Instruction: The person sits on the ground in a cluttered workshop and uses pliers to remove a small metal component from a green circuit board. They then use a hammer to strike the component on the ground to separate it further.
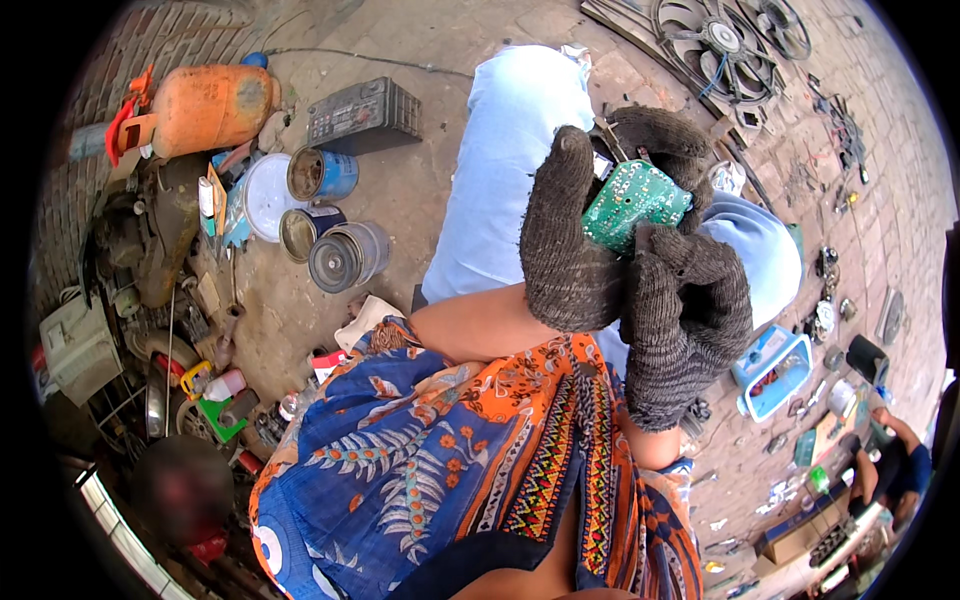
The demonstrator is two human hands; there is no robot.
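Note:
Both my hands wear dark grey knitted gloves and meet above my knees. My left hand point(568, 245) is closed around a green circuit board point(632, 203) with pale solder dots facing up. Thin metal pieces point(609, 140) stick out beyond the board's far edge; their kind is unclear. From the near right, my right hand point(690, 325) has its fingers curled, with the fingertips against the board's near edge. Anything beneath those fingertips is hidden. Light blue trousers point(500, 170) cover my legs below the gloves.
Left of me stand an orange gas cylinder point(215, 108), a black battery point(365, 115) and several tins point(348, 257). A radiator fan point(722, 38) lies far right. Nearer right is a blue plastic tub point(775, 372), amid scattered parts. Another person point(895, 465) works at the lower right.

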